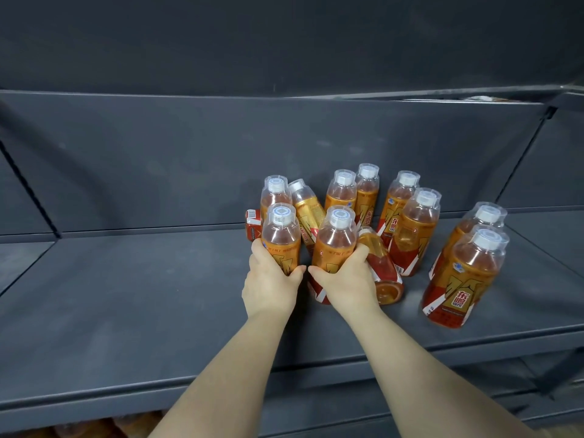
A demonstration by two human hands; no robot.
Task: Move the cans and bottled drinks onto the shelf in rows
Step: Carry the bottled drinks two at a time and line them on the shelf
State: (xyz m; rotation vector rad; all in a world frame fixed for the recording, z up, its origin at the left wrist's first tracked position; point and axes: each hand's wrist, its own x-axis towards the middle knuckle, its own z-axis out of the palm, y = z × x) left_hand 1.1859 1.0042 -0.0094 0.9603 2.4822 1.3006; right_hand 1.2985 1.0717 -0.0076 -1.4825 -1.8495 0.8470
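- Gripping one amber, clear-capped bottle (281, 238), the left hand (270, 281) curls round its label.
- Right hand (346, 279) grips its twin (336, 241) alongside on the grey shelf (126, 311).
- Beyond both hands, more bottles (417, 232) stand, some toppled.

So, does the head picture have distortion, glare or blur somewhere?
Head view: the wide lens bows the shelf edges. Head view: light is dim and even, with soft highlights on the nearest right bottle's clear shoulder. Head view: the orange things below the shelf, bottom left, are too blurred to identify.
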